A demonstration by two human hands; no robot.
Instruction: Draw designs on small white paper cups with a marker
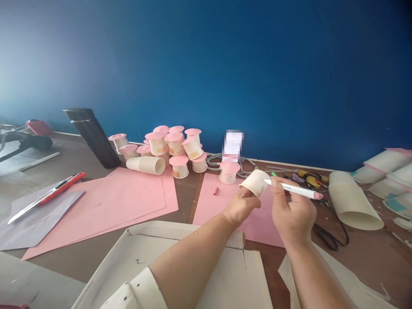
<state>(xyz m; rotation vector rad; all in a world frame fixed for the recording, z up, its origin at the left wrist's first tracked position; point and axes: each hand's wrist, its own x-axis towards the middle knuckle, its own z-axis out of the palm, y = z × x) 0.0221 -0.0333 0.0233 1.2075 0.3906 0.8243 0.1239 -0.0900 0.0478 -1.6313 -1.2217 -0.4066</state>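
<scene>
My left hand [240, 207] is closed round a small white paper cup [256, 182], held on its side above a pink paper sheet [222, 201]. My right hand [291, 210] grips a white marker pen [294, 189] with a pink end, its tip touching the cup's side. A pink pen cap [215, 191] lies on the pink sheet. Just behind stands a finished cup with a pink round top [228, 172].
Several pink-topped cups [170, 146] and a lying cup stack [146, 164] sit at the back beside a black flask [93, 137]. Large pink sheets [116, 201], a red utility knife [48, 195], a white cardboard tray [141, 244], scissors [328, 234] and a rolled paper [352, 199] surround me.
</scene>
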